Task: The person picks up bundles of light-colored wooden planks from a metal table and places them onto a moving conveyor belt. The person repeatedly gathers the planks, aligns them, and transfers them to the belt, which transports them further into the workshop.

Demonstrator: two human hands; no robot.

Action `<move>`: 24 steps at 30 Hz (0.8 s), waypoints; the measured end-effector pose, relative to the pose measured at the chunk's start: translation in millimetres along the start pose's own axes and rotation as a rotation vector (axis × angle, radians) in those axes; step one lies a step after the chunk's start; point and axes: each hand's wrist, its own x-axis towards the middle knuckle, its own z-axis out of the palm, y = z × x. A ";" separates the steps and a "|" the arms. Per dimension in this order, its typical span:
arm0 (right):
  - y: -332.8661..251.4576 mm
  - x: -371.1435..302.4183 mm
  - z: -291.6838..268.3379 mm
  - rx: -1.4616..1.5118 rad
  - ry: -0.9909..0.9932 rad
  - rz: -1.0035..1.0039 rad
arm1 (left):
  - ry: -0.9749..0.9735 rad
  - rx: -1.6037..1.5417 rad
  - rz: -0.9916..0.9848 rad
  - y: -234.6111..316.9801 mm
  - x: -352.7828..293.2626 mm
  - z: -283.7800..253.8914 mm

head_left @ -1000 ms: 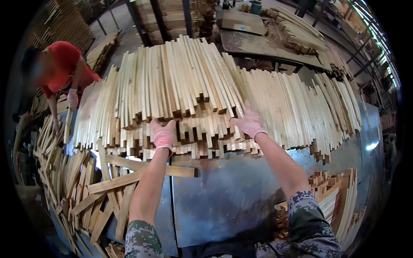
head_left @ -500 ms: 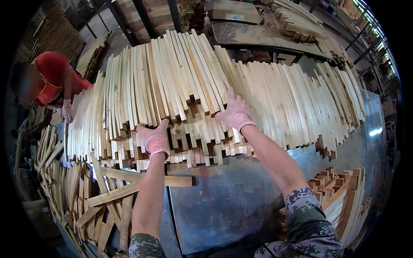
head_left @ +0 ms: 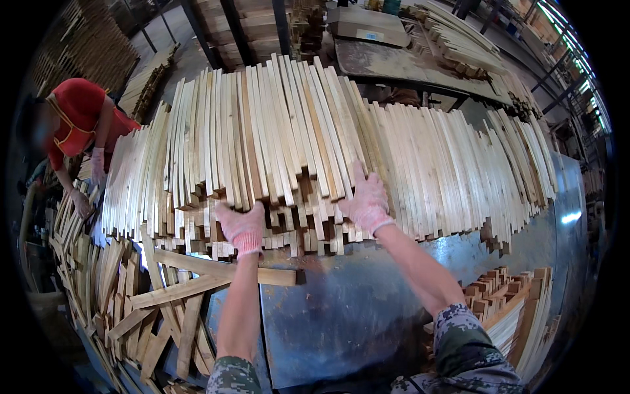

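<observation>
A broad layer of pale wooden strips (head_left: pixel 262 131) lies side by side on top of more strips, their uneven near ends toward me. My left hand (head_left: pixel 241 228), in a pinkish-white knit glove, is at the near ends left of centre. Its thumb stands apart from the fingers, whose tips are partly hidden by the wood. My right hand (head_left: pixel 367 205), gloved alike, rests with spread fingers at the right side of the raised layer. One finger points away along the strips. Neither hand is closed around a strip.
A metal-topped table (head_left: pixel 328 322) bears the wood. Loose, crossed strips (head_left: pixel 164 295) pile up at left; a stack of wooden pieces (head_left: pixel 505 302) stands at near right. At far left a co-worker in red (head_left: pixel 85 105) handles wood. Behind are a cardboard box (head_left: pixel 367 26) and another table.
My right hand has come nearer to me along the strips, and my left hand slightly nearer. The upper layer's near ends appear nearer too. The co-worker's second gloved hand now shows at the loose wood.
</observation>
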 end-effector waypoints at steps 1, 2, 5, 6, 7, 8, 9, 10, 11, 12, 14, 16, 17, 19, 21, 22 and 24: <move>6.5 -17.9 6.7 0.022 0.005 -0.004 | -0.015 0.003 -0.004 -12.8 -11.1 -5.9; 14.2 -38.0 13.5 0.025 0.007 -0.007 | -0.014 -0.008 0.021 -27.8 -25.6 -13.0; 38.3 -103.8 35.3 0.076 0.011 0.000 | 0.023 -0.003 0.058 -71.2 -74.0 -39.5; 45.0 -128.1 44.4 0.079 0.018 0.008 | 0.000 -0.050 0.045 -85.4 -92.1 -51.8; 50.8 -152.0 53.4 0.099 0.044 0.008 | -0.026 -0.077 0.022 -98.2 -110.4 -64.5; 56.4 -175.9 61.8 0.117 0.065 0.016 | -0.025 -0.157 -0.024 -109.4 -127.6 -74.3; 60.5 -199.4 70.1 0.120 0.052 0.041 | -0.018 -0.241 -0.060 -120.8 -141.9 -84.2; 63.1 -221.1 76.9 0.122 0.036 0.068 | -0.028 -0.199 -0.041 -132.0 -153.8 -94.9; 66.2 -235.0 80.2 0.106 -0.007 0.107 | -0.028 -0.176 -0.032 -142.5 -165.6 -105.0; 68.1 -245.0 82.3 0.133 -0.050 0.131 | -0.020 -0.174 0.012 -153.4 -173.9 -115.5; 71.7 -254.9 81.8 0.151 -0.039 0.102 | -0.112 -0.192 0.064 -173.5 -170.4 -132.6; 78.2 -252.8 75.9 0.159 -0.069 0.066 | -0.283 -0.357 0.052 -187.4 -143.7 -140.9; 83.3 -247.3 72.0 0.166 -0.098 0.034 | -0.337 -0.457 -0.002 -191.4 -125.2 -141.5; 95.5 -236.5 66.0 0.340 -0.168 -0.029 | -0.460 -0.622 -0.186 -192.6 -78.7 -131.8; 109.5 -219.1 62.2 0.666 -0.241 -0.091 | -0.528 -0.569 -0.068 -186.2 -39.6 -111.8; 110.6 -210.3 65.7 0.664 -0.057 -0.108 | -0.512 -0.466 0.018 -179.3 -24.4 -95.5; 112.4 -183.2 70.9 0.638 -0.054 -0.071 | -0.568 -0.445 0.068 -167.8 -1.9 -76.8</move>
